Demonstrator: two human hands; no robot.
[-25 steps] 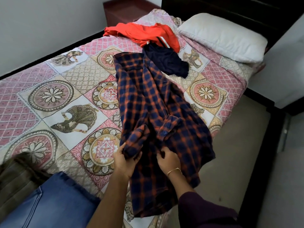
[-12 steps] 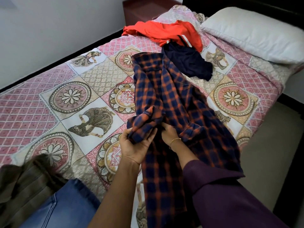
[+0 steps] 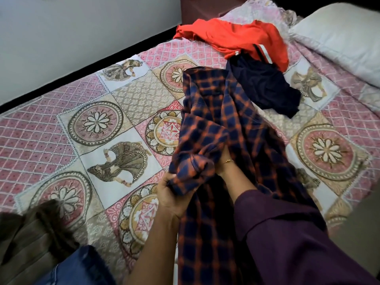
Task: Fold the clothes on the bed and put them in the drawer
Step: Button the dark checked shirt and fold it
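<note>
A navy-and-orange plaid shirt (image 3: 222, 124) lies lengthwise on the patterned bed cover (image 3: 98, 124). My left hand (image 3: 170, 194) grips a bunched sleeve end of this shirt from below. My right hand (image 3: 225, 161) reaches inside the sleeve, so only its wrist with a thin gold bangle shows; its fingers are hidden by cloth. Beyond the shirt lie an orange garment (image 3: 230, 36) and a dark navy garment (image 3: 265, 85), partly overlapping.
A white pillow (image 3: 339, 38) sits at the head of the bed, far right. Blue jeans (image 3: 82, 266) and a brown striped garment (image 3: 30, 239) lie at the near left. A dark red bedside cabinet (image 3: 197, 7) stands behind the bed by the wall.
My right hand has pushed further into the plaid sleeve and is now mostly hidden. My left hand keeps its grip on the bunched sleeve. The view has moved closer to the bed.
</note>
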